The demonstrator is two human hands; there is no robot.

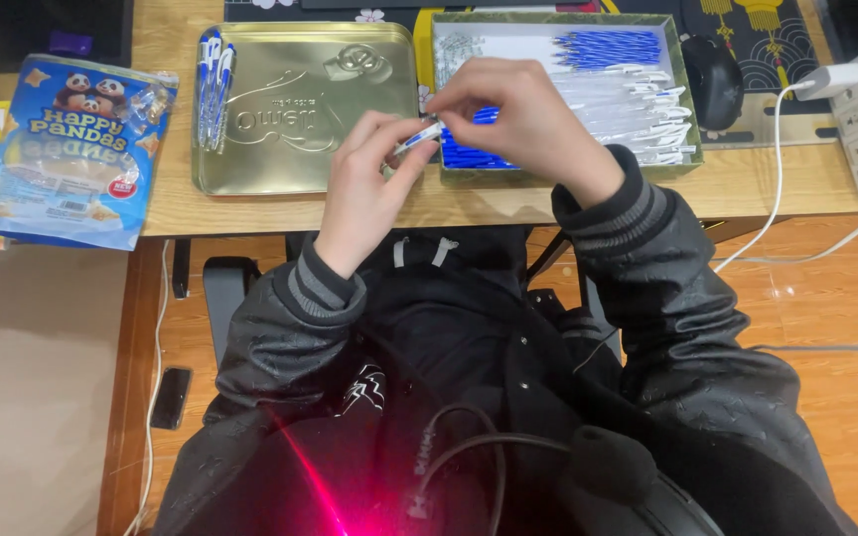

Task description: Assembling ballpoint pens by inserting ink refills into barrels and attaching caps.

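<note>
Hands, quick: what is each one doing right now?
Left hand: closed on a white-and-blue pen.
Right hand: fingers pinched on the same pen's other end.

A white pen with a blue end (417, 139) lies almost level, tilted slightly up to the right, pinched at both ends between 2 hands. It hangs just above the near table edge, between the gold tin lid and the green box.
</note>
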